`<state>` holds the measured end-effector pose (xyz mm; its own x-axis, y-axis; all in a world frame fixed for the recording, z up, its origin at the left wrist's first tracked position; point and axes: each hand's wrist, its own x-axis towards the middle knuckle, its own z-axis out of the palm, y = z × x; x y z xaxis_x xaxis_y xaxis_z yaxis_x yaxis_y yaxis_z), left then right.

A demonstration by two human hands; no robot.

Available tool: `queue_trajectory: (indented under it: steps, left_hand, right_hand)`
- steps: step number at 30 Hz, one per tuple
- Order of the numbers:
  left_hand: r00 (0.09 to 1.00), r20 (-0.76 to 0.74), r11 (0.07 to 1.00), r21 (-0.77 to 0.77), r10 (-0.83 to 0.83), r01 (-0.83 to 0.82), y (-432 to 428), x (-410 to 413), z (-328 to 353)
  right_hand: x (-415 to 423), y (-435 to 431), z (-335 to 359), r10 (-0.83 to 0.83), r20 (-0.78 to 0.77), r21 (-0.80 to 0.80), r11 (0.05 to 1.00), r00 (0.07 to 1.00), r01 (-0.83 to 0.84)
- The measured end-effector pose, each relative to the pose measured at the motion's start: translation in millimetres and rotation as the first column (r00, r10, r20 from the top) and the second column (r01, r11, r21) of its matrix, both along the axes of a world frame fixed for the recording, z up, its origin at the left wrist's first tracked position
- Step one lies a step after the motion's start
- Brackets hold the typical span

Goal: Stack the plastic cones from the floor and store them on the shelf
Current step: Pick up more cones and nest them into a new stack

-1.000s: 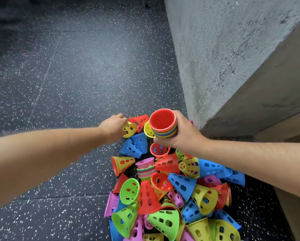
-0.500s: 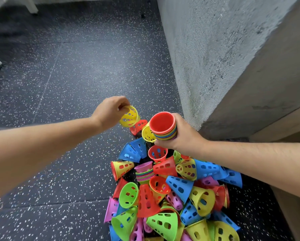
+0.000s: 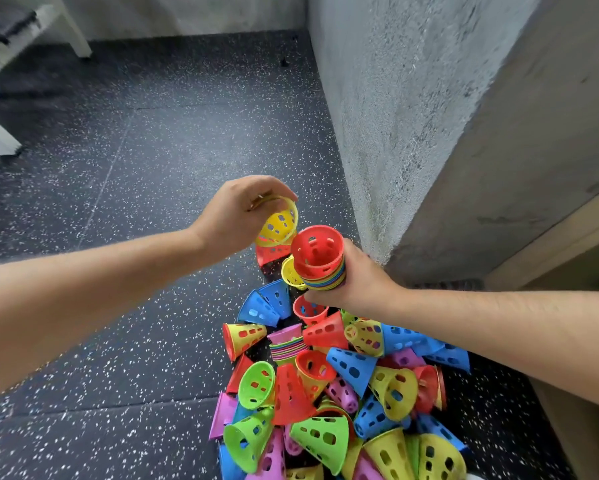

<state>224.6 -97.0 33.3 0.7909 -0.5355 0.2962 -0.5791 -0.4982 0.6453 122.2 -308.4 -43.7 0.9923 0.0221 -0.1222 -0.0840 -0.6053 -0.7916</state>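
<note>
Your left hand (image 3: 237,216) pinches a yellow cone (image 3: 279,221) just beside the stack (image 3: 320,259) your right hand (image 3: 355,282) grips; now drop it inside.

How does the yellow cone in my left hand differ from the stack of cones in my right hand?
The yellow cone is a single piece; the stack is several nested cones, a red one showing inside and coloured rims below. The left hand pinches the yellow cone by its rim; the right hand wraps round the stack. Both are perforated, with open mouths toward the camera.
</note>
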Motion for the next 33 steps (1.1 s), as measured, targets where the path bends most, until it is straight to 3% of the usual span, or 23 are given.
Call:
queue_trajectory:
  steps: [4, 10, 17, 21, 33]
  left_hand:
    - [0.991, -0.125, 0.994, -0.099, 0.038, -0.05, -4.6, -0.3, -1.0]
    - [0.988, -0.145, 0.984, -0.158, 0.06, -0.083, -11.9, 6.4, 2.7]
    - [0.991, -0.086, 0.994, -0.02, 0.102, -0.104, -16.2, 15.2, 0.4]
    - [0.984, -0.101, 0.988, -0.032, 0.15, -0.154, -15.4, 15.9, 0.1]
    - [0.956, -0.257, 0.99, -0.034, -0.139, 0.135, -39.9, -10.9, -40.9]
  right_hand:
    - [1.4, -1.9, -2.6, 0.004, -0.003, 0.013, 1.0, 1.0, -0.004]
    - [6.3, -6.3, -11.0, 0.018, -0.012, 0.02, 1.0, 1.0, -0.018]
    - [11.0, -9.7, -12.8, 0.013, -0.053, 0.017, 1.0, 0.998, -0.012]
    - [10.0, -12.1, -7.9, 0.011, -0.071, 0.01, 1.0, 0.997, -0.01]
    - [13.4, -1.6, 6.7, 0.021, -0.016, 0.023, 1.0, 1.0, -0.021]
